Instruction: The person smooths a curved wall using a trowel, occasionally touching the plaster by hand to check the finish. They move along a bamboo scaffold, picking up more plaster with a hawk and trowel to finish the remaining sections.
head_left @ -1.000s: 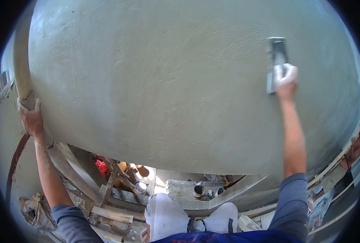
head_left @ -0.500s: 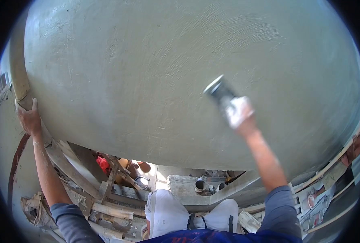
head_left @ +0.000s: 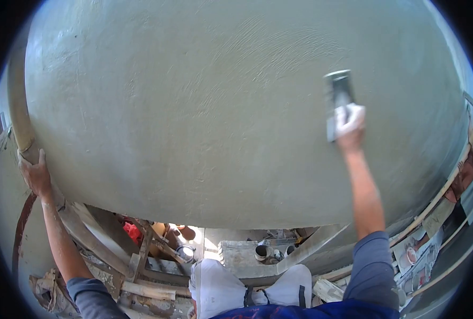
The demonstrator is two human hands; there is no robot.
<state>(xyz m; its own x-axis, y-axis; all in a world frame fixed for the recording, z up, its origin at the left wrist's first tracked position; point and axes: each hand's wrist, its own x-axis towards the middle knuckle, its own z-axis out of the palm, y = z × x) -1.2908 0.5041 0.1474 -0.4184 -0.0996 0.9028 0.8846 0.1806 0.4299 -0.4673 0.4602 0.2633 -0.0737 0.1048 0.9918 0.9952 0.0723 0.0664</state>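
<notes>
A grey-green plastered wall (head_left: 194, 133) fills most of the view, smooth in places and streaked with fine ridges near the upper middle. My right hand (head_left: 351, 126), whitened by plaster, is closed round a plastering trowel (head_left: 341, 85). The trowel's flat blade lies against the wall, right of centre, its long side nearly upright. At the far left, my left hand (head_left: 36, 174) wraps round a bamboo pole (head_left: 19, 101) that runs beside the wall's edge. Its thumb points up along the pole.
Below the wall, bamboo poles (head_left: 148, 290) and planks form a scaffold around my legs. A bucket (head_left: 262, 252) stands on a lower level, near a red item (head_left: 132, 229). A crumpled sack (head_left: 47, 292) lies at lower left. Another person's arm (head_left: 462, 178) shows at the right edge.
My right hand has swept the trowel to the right and upward across the wall, turning the blade more upright. My left hand stays on the bamboo pole. The view has shifted slightly.
</notes>
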